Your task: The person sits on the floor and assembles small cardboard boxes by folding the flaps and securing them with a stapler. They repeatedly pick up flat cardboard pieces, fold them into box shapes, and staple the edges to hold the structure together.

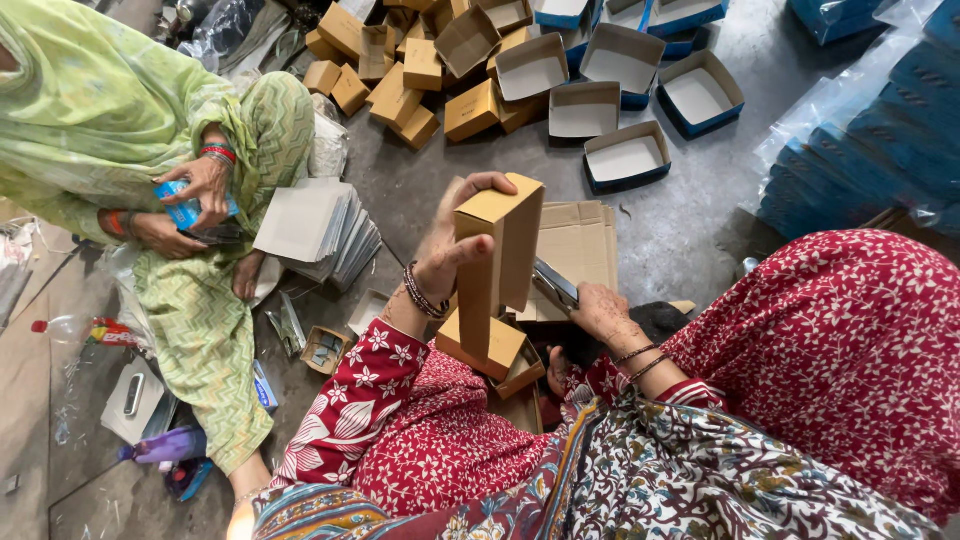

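Left hand (448,252): tan box (497,250) pinched upright, thumb on front | Right hand (598,308): closed round metal tool (553,286) just beside box | Finished boxes (400,75) piled beyond both hands

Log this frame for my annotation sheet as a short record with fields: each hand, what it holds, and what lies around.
left hand: grips a tall brown cardboard box, held upright
right hand: holds a flat dark, shiny object, kind unclear
lap: more brown boxes
floor ahead: heap of brown boxes; open blue-sided trays
co-worker's hands: on a small blue item
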